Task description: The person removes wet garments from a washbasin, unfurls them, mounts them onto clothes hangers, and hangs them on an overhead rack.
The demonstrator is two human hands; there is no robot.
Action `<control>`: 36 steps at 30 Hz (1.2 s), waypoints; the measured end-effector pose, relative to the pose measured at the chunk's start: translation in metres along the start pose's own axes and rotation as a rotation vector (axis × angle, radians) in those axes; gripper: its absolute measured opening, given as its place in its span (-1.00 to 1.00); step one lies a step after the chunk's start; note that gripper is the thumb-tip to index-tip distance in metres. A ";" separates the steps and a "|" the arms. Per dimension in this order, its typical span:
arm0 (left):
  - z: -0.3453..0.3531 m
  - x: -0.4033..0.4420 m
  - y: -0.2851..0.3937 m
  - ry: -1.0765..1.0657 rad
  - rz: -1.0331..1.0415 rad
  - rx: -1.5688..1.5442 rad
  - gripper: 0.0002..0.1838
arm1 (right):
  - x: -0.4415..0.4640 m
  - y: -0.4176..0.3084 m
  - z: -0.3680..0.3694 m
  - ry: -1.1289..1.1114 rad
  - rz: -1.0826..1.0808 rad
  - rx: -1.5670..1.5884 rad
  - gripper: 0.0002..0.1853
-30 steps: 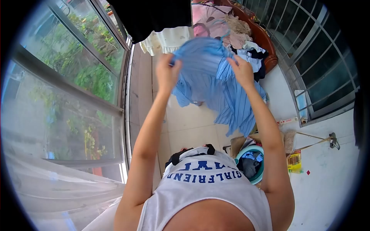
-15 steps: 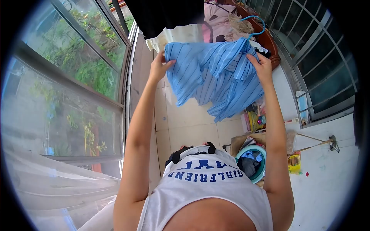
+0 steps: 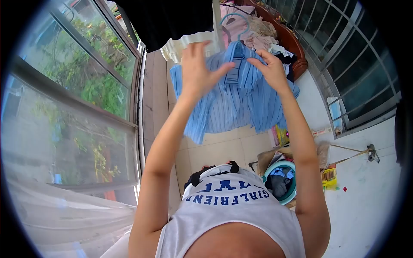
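Observation:
A blue striped shirt [image 3: 232, 109] hangs in front of me on a light-blue hanger [image 3: 248, 26], whose hook rises above the collar. My left hand [image 3: 198, 71], slightly blurred, is raised before the shirt's left shoulder with thumb and fingers spread, holding nothing. At the right side of the collar, my right hand [image 3: 274, 72] pinches the fabric between thumb and fingers. Most of the hanger is hidden inside the shirt.
Dark cloth [image 3: 167, 19] and a white garment hang beyond the shirt. A brown wooden piece of furniture [image 3: 297, 56] piled with clothes stands at the back right. Below it sits a teal basin [image 3: 294, 189] with clothes. Windows line the left; a barred window [image 3: 344, 56] is on the right.
My left hand has let go of the shirt's left end and moved right, opening. The shirt now hangs collar upward, its hook shifted left. My right hand has moved left to the collar.

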State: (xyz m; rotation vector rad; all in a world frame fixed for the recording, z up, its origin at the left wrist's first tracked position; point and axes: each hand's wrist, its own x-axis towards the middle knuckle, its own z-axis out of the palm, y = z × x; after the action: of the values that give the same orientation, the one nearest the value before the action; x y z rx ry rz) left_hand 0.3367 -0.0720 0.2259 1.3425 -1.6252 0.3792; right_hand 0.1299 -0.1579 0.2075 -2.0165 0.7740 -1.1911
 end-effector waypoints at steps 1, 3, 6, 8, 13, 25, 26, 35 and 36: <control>0.002 0.000 0.008 -0.029 0.065 0.022 -0.39 | -0.001 -0.002 0.005 -0.013 -0.030 -0.048 -0.75; 0.015 -0.003 -0.008 -0.116 0.103 0.093 -0.56 | -0.001 -0.002 0.005 -0.035 -0.049 -0.042 -0.74; 0.030 -0.004 -0.024 -0.201 -0.332 -0.743 -0.75 | -0.002 0.009 0.001 -0.146 0.098 -0.028 -0.65; 0.033 -0.003 -0.026 -0.196 -0.359 -0.727 -0.76 | -0.008 0.001 0.010 -0.058 0.048 0.018 -0.64; 0.019 0.004 -0.011 -0.219 -0.420 -0.931 -0.78 | -0.018 -0.011 0.016 -0.155 0.003 -0.120 -0.54; 0.012 0.007 -0.015 -0.344 -0.147 -0.526 -0.78 | -0.017 -0.010 0.032 0.053 0.005 -0.248 -0.70; 0.010 0.008 -0.017 -0.370 -0.154 -0.414 -0.77 | -0.015 -0.005 0.033 0.069 -0.088 -0.262 -0.71; 0.012 0.003 -0.011 -0.271 -0.096 -0.158 -0.72 | -0.015 -0.024 0.025 0.117 0.108 -0.130 -0.87; 0.013 0.002 -0.010 -0.212 -0.036 -0.108 -0.73 | -0.014 -0.022 0.021 0.095 0.127 -0.147 -0.85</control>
State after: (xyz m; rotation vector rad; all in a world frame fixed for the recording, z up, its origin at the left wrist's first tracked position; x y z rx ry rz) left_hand 0.3394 -0.0864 0.2180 1.3639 -1.7657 0.1282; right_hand 0.1461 -0.1287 0.2102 -2.0057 1.0489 -1.1934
